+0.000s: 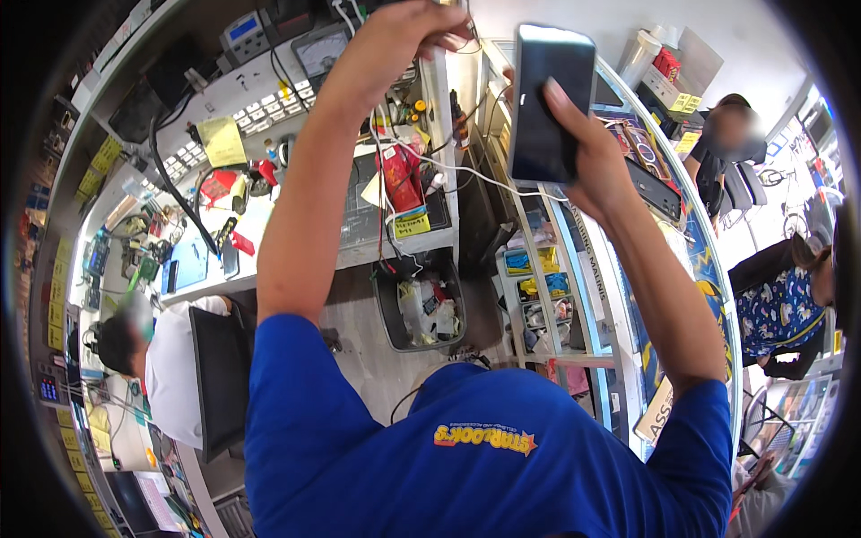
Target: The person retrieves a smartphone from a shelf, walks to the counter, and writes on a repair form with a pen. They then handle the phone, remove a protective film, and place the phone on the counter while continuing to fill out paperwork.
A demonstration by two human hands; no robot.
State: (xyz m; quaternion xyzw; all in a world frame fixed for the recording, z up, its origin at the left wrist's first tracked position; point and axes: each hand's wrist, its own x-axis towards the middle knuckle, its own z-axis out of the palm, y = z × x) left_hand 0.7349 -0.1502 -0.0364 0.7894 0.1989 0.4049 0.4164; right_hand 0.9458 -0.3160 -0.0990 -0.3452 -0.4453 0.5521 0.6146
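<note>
My right hand [592,161] is wrapped round a dark smartphone [544,103], its thumb lying across the black screen. The phone stands nearly upright over the glass counter. A white cable [489,179] runs from the workbench to beside the phone's lower end; whether it is plugged in I cannot tell. My left hand [430,25] is raised at the top edge, over the end of the workbench. Its fingers are curled together close to a thin dark wire [475,40]. What they hold, if anything, is too small to make out.
A workbench [359,235] with tools and cables lies to the left, a bin [421,336] of rubbish below it. On the right, a glass counter [708,296] carries another phone [655,190]. One person [184,368] sits at the left; others are beyond the counter.
</note>
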